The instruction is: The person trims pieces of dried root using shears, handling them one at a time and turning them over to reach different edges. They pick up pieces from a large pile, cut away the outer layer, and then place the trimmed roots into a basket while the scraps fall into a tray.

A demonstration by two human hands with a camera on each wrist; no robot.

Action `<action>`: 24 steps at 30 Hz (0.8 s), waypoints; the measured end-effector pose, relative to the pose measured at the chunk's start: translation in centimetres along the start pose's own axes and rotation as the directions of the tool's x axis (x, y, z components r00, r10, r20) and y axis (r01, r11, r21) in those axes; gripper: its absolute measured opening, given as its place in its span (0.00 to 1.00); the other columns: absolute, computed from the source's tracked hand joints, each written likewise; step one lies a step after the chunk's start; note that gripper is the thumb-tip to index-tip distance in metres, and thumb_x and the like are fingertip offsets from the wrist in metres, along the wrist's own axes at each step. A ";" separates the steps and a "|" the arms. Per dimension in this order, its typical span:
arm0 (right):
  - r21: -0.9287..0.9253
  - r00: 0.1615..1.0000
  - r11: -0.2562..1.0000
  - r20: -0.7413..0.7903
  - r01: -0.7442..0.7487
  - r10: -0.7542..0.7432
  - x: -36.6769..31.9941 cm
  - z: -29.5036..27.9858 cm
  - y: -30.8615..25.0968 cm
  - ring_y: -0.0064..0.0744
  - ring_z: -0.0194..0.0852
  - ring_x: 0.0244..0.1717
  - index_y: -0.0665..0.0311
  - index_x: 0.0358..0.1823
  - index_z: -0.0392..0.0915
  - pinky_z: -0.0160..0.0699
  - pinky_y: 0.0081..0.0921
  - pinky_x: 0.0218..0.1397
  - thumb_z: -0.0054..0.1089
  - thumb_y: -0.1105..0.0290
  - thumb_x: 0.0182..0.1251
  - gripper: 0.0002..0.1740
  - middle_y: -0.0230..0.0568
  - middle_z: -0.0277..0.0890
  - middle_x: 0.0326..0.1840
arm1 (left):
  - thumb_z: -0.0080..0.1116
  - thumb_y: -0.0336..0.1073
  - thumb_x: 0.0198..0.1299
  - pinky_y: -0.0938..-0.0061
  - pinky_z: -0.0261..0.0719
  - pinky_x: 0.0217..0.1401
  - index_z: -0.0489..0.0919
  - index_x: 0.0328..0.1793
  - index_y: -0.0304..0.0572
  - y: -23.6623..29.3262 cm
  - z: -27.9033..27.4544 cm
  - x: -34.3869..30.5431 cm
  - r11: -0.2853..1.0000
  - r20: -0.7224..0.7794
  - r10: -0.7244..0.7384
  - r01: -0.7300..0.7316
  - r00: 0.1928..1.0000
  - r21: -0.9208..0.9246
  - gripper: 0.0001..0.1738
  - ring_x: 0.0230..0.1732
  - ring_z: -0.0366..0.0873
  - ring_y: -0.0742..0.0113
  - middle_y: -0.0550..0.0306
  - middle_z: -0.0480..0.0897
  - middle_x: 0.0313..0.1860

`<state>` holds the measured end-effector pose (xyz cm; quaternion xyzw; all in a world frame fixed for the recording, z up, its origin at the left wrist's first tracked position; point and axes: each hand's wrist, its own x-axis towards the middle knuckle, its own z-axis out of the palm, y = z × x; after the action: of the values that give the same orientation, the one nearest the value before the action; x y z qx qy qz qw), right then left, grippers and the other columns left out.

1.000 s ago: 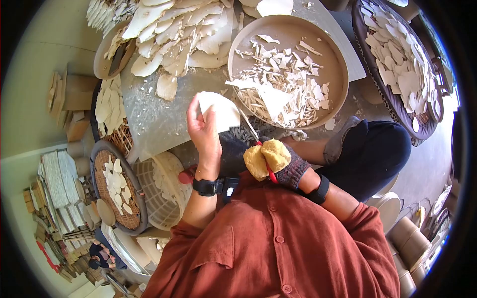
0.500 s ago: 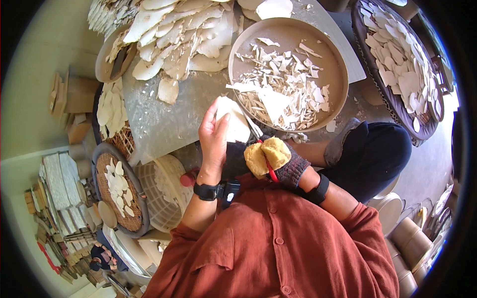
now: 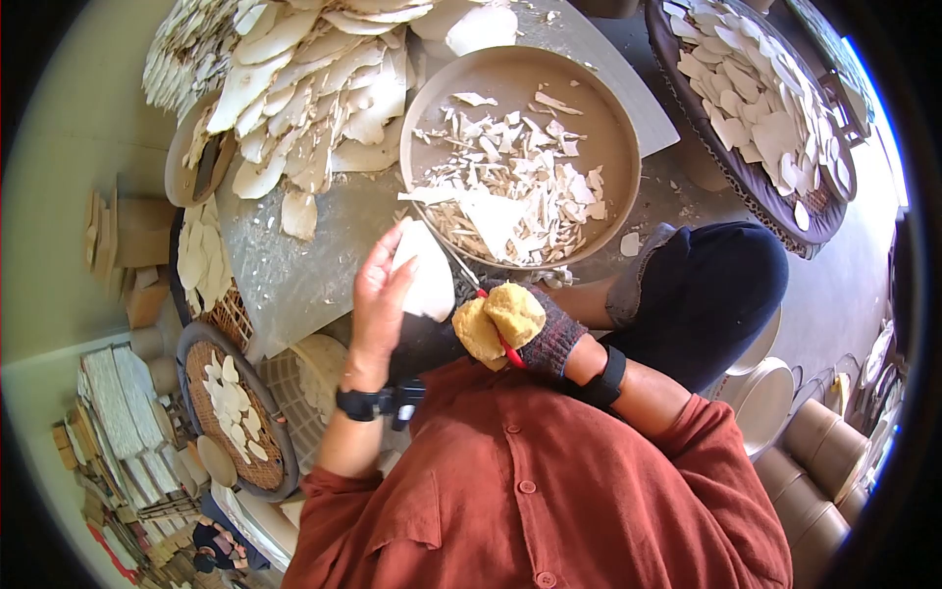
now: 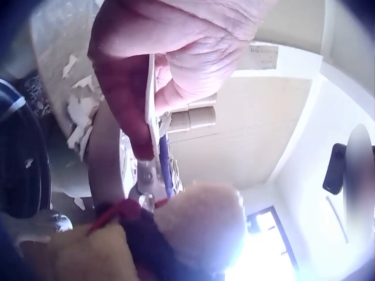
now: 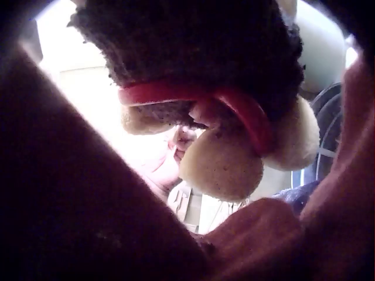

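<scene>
Step in hand, as judged: trimming the edge of a pale slice with scissors.

- Left hand [image 3: 378, 294]: grip clamped on the pale slice [image 3: 429, 278], thumb on the near face and fingers behind. The slice is held on edge above the near rim of the round tray [image 3: 628, 128], just right of the bare table [image 3: 294, 265].
- Right hand [image 3: 525, 329], in a dark knit glove with yellowish padded tips: grip clamped on the red handles of the scissors [image 3: 453, 257]. The blades point far-left along the slice's right edge.
- In the left wrist view the slice [image 4: 151, 105] runs edge-on into the scissors near the pivot. I cannot tell how far apart the blades are.

To do it well (judgement):
- Keep the slice deep in the blades, near the pivot, since thin stock is likely to crack at the tips.
- Turn the slice with the left hand and hold the scissors steady.
- Keep the left thumb back from the cut line.
- Work over the tray so offcuts fall onto the trimmings [image 3: 510, 196].

The slice is thin, flat and off-white, with a rounded outline and a matte face. It looks stiff and brittle, much like the heap of slices [image 3: 294, 79] at far left.
</scene>
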<state>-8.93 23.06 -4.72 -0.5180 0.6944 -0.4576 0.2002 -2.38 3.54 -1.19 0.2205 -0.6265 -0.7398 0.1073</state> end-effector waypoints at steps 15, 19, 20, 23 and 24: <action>0.632 0.984 0.756 -0.067 0.172 -0.167 -1.7 -4.7 -8.1 0.44 0.74 0.37 0.62 0.40 0.71 0.73 0.31 0.39 0.59 0.66 0.58 0.12 0.44 0.74 0.36 | 0.57 0.32 0.58 0.67 0.64 0.65 0.66 0.67 0.41 14.8 16.7 7.0 0.975 0.903 0.019 -0.207 0.430 0.078 0.29 0.64 0.68 0.58 0.45 0.69 0.64; 0.373 0.963 0.899 -0.220 0.230 -0.155 -2.4 -3.9 -7.3 0.49 0.74 0.31 0.61 0.40 0.69 0.72 0.34 0.31 0.55 0.65 0.57 0.12 0.45 0.71 0.30 | 0.62 0.32 0.50 0.68 0.64 0.65 0.70 0.61 0.35 6.5 10.3 8.4 0.498 0.742 -0.155 -0.597 0.653 0.629 0.29 0.59 0.70 0.48 0.45 0.73 0.59; 0.346 0.959 0.910 -0.242 0.229 -0.149 -2.4 -3.4 -7.1 0.50 0.74 0.29 0.61 0.39 0.69 0.71 0.35 0.29 0.54 0.64 0.57 0.12 0.46 0.70 0.28 | 0.63 0.32 0.49 0.67 0.63 0.65 0.69 0.61 0.36 5.1 9.5 7.6 0.396 0.719 -0.147 -0.626 0.679 0.672 0.30 0.59 0.69 0.47 0.44 0.72 0.59; 0.305 0.959 0.925 -0.239 0.226 -0.155 -1.6 -2.3 -6.4 0.51 0.74 0.30 0.61 0.40 0.69 0.71 0.36 0.29 0.53 0.64 0.58 0.12 0.47 0.71 0.28 | 0.65 0.33 0.45 0.64 0.62 0.66 0.67 0.62 0.36 3.2 7.9 6.1 0.177 0.661 -0.124 -0.639 0.740 0.749 0.35 0.61 0.65 0.46 0.44 0.70 0.59; 0.355 0.975 0.914 -0.171 0.195 -0.141 -1.9 -2.6 -6.2 0.51 0.75 0.31 0.61 0.42 0.69 0.71 0.37 0.30 0.54 0.64 0.57 0.13 0.47 0.71 0.29 | 0.66 0.33 0.44 0.64 0.61 0.66 0.66 0.62 0.37 3.0 7.7 5.8 0.177 0.659 -0.128 -0.637 0.741 0.750 0.36 0.62 0.64 0.47 0.44 0.70 0.59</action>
<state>-6.84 25.61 1.46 -0.4948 0.5611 -0.6314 0.2042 -11.41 7.16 1.56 -0.1229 -0.9680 -0.1823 -0.1208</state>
